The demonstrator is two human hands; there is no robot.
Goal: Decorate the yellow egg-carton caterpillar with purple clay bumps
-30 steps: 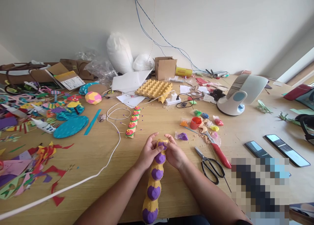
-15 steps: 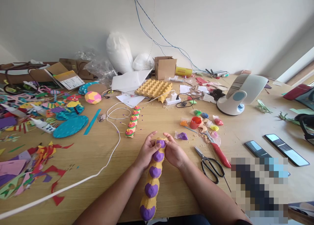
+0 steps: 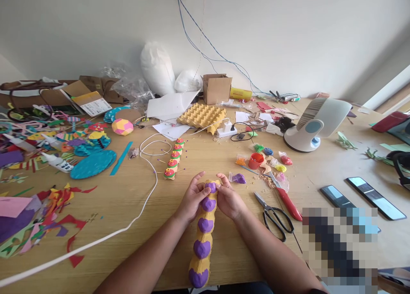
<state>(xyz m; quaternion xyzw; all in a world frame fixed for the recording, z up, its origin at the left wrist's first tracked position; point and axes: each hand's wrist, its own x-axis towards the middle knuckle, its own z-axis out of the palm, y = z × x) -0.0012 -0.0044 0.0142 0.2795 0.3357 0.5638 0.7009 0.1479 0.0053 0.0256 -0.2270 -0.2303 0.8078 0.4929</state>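
Both hands hold the far end of a yellow egg-carton strip (image 3: 205, 237), whose several bumps are capped with purple clay. My left hand (image 3: 192, 197) pinches its left edge, thumb on top by the farthest purple bump. On the other side my right hand (image 3: 229, 200) grips the same end between thumb and fingers. The strip's near end slopes down toward my lap. Beyond my hands lies a second strip (image 3: 174, 159) with red and green bumps and yellow rings on top. A small bag of purple clay (image 3: 237, 178) is just past my right hand.
Black-handled scissors (image 3: 278, 219) and a red-handled knife (image 3: 290, 203) lie to the right, near bagged clay and a red cup (image 3: 256, 160). A white cable (image 3: 141, 210) crosses the left side. A white fan (image 3: 315, 125) and yellow egg tray (image 3: 203, 116) stand farther back.
The near end of the purple-capped strip has swung slightly right. Both hands keep their hold on its far end. The whole view has shifted a little.
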